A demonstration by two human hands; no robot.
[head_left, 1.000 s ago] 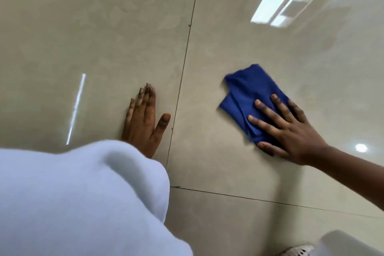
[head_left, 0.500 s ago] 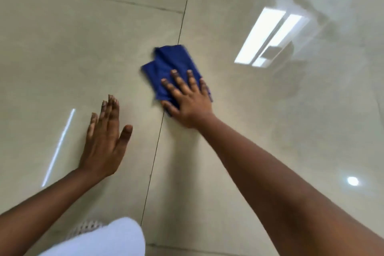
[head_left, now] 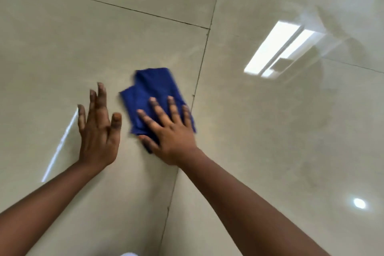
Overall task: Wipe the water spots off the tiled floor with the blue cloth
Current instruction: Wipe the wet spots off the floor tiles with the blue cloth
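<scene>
While our right hand [head_left: 172, 133] lies flat with fingers spread on the folded blue cloth [head_left: 153, 93], pinning rather than gripping it, the cloth sits on the tiled floor [head_left: 270, 151] just at 9 o'clock of a grout line [head_left: 202, 62]. Our left hand [head_left: 97, 131], at 9 o'clock of the cloth, rests palm-down, fingers extended, holding nothing. Cloth edges blurred.
</scene>
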